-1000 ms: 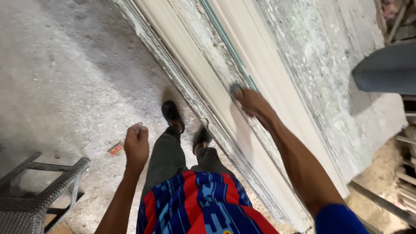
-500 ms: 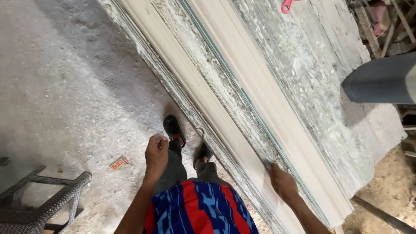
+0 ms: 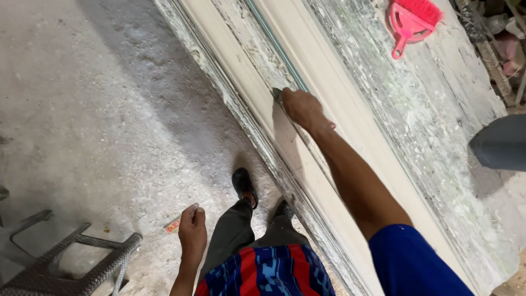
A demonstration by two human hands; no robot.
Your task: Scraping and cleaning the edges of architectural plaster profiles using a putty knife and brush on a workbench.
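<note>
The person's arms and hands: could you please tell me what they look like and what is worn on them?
Both hands, the left hand and the right hand, are bare, with no gloves. The right arm has a short blue sleeve at the upper arm; the forearm is uncovered. The left forearm is bare as far as it shows.

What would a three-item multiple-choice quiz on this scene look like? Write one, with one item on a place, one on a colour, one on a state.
1. Where does the right hand rest?
A. on the long pale moulding
B. on the floor
C. on the wicker chair

2. What colour is the hand brush?
A. green
B. pink
C. black

3. How is the left hand?
A. gripping the brush
B. pressed flat on the moulding
C. hanging loosely curled at the side

Answers: 1 A, the hand presses a small pad against the moulding's groove. 2 B, bristles and handle are bright pink. 3 C, it hangs beside the leg, touching nothing.
</note>
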